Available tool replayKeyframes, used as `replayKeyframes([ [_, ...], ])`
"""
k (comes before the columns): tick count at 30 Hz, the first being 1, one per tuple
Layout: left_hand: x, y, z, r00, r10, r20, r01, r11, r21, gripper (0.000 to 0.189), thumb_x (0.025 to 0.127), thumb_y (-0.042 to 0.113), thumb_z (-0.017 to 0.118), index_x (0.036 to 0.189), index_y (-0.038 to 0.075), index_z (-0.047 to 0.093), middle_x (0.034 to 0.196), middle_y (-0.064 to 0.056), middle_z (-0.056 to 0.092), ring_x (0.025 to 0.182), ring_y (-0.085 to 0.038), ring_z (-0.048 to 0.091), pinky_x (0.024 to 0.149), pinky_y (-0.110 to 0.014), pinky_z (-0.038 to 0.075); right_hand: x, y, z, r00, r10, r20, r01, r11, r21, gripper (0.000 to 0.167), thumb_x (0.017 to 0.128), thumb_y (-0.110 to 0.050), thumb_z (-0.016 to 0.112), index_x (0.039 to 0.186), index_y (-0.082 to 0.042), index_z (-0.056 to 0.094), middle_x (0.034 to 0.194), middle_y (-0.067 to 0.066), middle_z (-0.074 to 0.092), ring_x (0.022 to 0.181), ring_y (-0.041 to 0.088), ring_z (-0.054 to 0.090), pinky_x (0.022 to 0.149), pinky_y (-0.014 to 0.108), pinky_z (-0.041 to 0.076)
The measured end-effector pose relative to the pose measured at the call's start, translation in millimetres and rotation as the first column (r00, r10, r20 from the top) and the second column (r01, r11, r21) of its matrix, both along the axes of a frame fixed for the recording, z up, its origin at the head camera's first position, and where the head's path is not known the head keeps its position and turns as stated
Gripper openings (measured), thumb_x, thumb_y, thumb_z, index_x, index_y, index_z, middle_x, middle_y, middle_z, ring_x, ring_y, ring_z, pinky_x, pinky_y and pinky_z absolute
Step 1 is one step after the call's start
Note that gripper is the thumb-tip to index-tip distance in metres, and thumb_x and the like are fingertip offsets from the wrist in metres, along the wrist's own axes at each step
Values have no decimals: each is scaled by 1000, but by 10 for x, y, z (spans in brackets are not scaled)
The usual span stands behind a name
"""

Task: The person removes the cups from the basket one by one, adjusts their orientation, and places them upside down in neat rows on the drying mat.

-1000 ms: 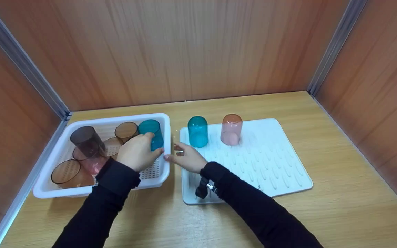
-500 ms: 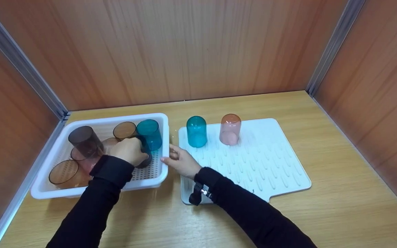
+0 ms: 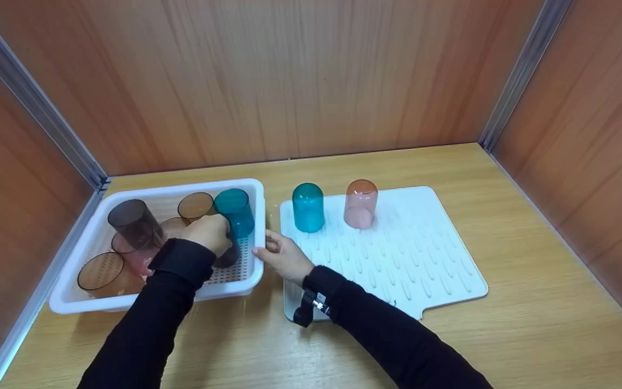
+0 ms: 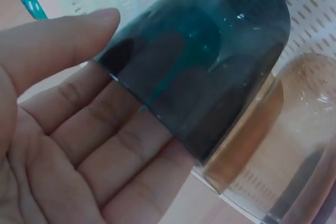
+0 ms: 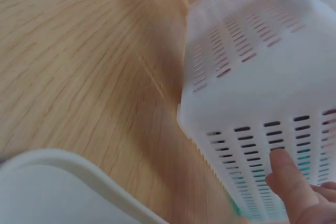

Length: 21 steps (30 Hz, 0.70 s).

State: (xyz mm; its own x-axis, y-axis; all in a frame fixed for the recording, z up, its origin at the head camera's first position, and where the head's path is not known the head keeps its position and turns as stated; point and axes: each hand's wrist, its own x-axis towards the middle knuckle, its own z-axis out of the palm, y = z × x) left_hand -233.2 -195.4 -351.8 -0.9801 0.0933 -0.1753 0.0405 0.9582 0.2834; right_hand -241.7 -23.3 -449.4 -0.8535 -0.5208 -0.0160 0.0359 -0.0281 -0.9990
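Long black sleeves on both arms: left sleeve (image 3: 141, 327), right sleeve (image 3: 403, 332). Cloth plain, dark throughout, lightly creased along edges. Left wrist: broad black band (image 3: 183, 261), thicker than sleeve below it. Right wrist: black cuff (image 3: 324, 281), with rounded dark attachment (image 3: 304, 312) on outer side; small silvery piece (image 3: 320, 303) beside it, perhaps buckle, too small to tell. Left hand (image 3: 209, 234) and right hand (image 3: 289, 260) bare, five-fingered.

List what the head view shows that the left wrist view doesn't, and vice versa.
Only the head view shows the right grip and the pink cup upturned on the white mat. Only the left wrist view shows the palm side of the left grip. Both show the left grip, the dark cup it holds, and the white basket.
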Motion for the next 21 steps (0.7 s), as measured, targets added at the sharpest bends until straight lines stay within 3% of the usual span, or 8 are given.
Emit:
replayKeyframes([
  [7,14,37,17,1000,-7,-23,6,998,-59,9,82,3,61,77,3,68,71,-9,65,61,-24,55,58,-42,45,9,8,13,1000,-15,18,15,1000,28,50,96,-18,55,141,-6,39,133,17,54,115,20,58,92,32,49],
  [10,32,38,38,1000,-6,-15,5,999,-51,9,82,3,61,85,1,69,78,-12,68,63,-25,56,63,-45,48,8,8,1,1000,-13,24,12,1000,26,48,96,-20,56,140,-6,42,132,16,55,114,21,59,92,33,49],
  [14,53,30,67,1000,1,-24,-1,1000,-10,9,82,2,60,85,1,69,79,-12,68,64,-25,56,68,-46,49,8,18,-6,1000,-4,17,4,1000,26,49,96,-22,55,140,-6,42,135,15,53,116,22,57,93,34,49],
  [18,91,25,112,996,0,-86,2,1000,14,10,84,4,58,84,1,67,80,-12,66,65,-25,56,68,-46,50,9,25,-11,1000,-5,1,5,1000,31,50,96,-23,56,140,-6,42,137,15,50,120,22,54,94,35,48],
  [21,136,29,164,990,0,-144,5,999,40,14,88,7,56,92,-2,66,87,-15,67,70,-26,58,70,-50,51,18,26,-13,1000,-13,0,13,999,37,49,96,-24,56,140,-7,43,137,13,51,122,23,53,93,35,48],
])
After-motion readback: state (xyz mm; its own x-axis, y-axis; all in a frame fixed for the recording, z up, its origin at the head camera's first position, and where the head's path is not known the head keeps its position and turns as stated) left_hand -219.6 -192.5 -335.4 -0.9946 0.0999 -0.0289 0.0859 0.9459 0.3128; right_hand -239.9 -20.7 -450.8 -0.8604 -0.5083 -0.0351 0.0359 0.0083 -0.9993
